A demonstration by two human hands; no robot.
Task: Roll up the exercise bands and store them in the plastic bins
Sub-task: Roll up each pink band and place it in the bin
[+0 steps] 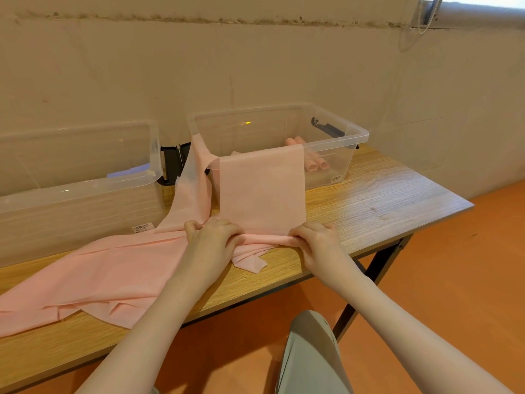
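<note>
Both hands, left hand (211, 237) and right hand (315, 237), curl their fingers (227, 227) round the thin, limp pink band (262, 191); it looks light and best rolled from that near edge.

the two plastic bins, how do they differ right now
The right bin holds rolled pink bands; the left bin shows none, only something bluish inside.
A pink band hangs over the right bin's front rim down to both hands; nothing hangs over the left bin's front rim.
Both are clear, lidless, and sit on the wooden table.
</note>
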